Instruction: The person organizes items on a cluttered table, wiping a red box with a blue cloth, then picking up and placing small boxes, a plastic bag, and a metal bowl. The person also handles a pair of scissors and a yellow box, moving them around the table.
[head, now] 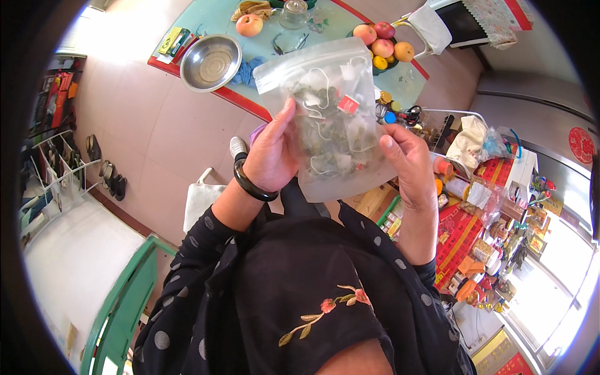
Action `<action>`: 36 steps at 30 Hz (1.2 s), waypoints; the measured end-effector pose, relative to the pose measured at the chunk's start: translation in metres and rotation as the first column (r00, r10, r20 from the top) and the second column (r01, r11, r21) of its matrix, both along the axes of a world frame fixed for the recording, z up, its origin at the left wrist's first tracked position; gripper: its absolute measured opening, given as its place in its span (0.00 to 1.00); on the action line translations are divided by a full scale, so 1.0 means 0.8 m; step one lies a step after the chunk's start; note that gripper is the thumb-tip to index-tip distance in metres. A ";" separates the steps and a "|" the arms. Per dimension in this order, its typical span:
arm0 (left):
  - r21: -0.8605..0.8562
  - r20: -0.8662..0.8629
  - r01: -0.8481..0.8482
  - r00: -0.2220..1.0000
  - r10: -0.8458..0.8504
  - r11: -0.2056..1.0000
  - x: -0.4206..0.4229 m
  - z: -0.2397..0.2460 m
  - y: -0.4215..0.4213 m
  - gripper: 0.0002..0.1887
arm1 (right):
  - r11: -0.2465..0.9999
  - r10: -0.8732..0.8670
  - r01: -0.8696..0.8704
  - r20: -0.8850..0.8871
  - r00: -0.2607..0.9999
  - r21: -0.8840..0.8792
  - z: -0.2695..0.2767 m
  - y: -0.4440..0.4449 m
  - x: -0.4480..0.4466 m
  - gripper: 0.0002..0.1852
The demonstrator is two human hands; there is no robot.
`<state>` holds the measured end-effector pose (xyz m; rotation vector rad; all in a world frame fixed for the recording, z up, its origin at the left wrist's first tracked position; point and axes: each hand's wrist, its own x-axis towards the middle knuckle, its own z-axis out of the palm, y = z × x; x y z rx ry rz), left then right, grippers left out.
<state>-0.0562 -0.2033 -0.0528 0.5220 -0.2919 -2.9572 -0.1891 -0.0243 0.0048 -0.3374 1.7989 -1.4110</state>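
Observation:
A translucent zip-top plastic bag [328, 131] is held up before my chest, its zip edge tilted toward the table. Through the plastic I see several tea bags with white strings and a red paper tag [348, 104]. My left hand [275, 150] grips the bag's left side, thumb on the front face and the other fingers hidden behind it. On the opposite side, my right hand [408, 161] pinches the lower right edge between thumb and fingers. A dark bangle [253, 183] circles my left wrist.
Beyond the bag stands a table [262, 105] with a red border. It carries a steel basin [211, 63], a blue cloth [248, 71], a glass teapot [294, 15] and a fruit bowl [386, 68]. Jars and packets crowd a red-covered surface [457, 234] at right. A white chair [201, 199] is at left.

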 end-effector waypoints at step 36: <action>-0.447 0.269 0.356 0.928 -0.256 0.821 0.044 -0.078 -0.004 0.25 | 0.996 -0.055 0.084 0.474 0.879 -0.040 -0.114 -0.013 0.040 0.19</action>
